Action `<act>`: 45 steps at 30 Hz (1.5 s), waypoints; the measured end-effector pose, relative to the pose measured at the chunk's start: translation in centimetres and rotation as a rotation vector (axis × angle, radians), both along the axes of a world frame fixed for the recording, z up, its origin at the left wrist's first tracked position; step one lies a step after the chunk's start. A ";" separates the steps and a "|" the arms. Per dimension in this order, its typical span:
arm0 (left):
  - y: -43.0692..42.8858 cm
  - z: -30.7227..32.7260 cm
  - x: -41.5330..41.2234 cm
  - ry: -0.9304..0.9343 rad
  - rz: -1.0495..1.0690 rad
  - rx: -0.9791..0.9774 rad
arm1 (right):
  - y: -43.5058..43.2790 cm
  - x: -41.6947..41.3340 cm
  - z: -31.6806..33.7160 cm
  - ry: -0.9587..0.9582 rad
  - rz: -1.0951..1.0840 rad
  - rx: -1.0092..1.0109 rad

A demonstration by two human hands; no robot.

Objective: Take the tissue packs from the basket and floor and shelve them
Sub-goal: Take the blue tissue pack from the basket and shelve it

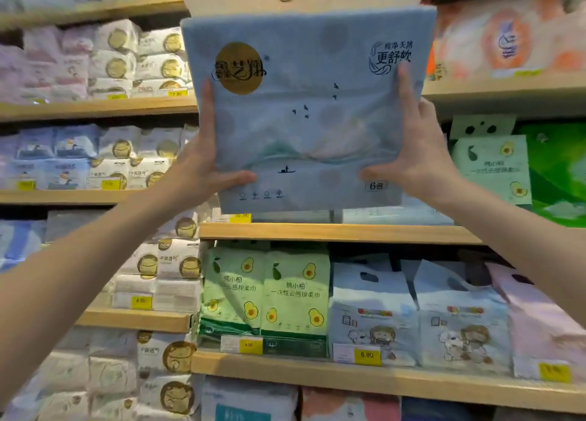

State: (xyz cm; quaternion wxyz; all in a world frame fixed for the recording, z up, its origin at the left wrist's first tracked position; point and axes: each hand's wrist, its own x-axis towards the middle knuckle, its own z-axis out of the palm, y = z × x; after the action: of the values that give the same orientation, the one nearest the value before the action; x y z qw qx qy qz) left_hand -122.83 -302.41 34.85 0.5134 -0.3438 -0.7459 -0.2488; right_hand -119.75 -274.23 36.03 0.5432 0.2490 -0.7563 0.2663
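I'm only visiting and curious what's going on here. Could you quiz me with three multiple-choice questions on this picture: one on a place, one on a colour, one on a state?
1. Where on the pack is the gold disc?
A upper left; B lower right; C centre.
2. What colour are the price tags?
A red; B yellow; C black.
3. How is the pack held?
A by one hand only; B by the left hand and right hand; C by nobody, it lies on the floor.

Answers:
1 A: the disc sits near the top left corner.
2 B: the tags show yellow.
3 B: a hand grips each side, thumbs on the front.
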 end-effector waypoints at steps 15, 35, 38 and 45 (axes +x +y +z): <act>-1.9 3.0 -9.0 0.121 0.004 0.008 | -2.5 -9.5 2.6 0.095 0.017 -0.022; -4.8 2.9 -23.7 0.014 -0.115 0.017 | -5.7 -20.2 1.3 0.106 -0.130 -0.053; -4.7 2.4 -24.9 -0.019 -0.087 -0.016 | -5.2 -21.5 0.8 0.070 -0.142 -0.058; -5.1 1.2 -27.0 -0.119 -0.067 -0.003 | -5.1 -23.8 0.2 0.030 -0.163 -0.007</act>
State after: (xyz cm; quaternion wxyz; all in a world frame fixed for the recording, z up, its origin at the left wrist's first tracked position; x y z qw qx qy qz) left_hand -149.79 -307.48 36.03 0.4590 -0.3539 -0.7636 -0.2846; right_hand -143.54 -279.31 36.19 0.5752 0.1887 -0.7650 0.2199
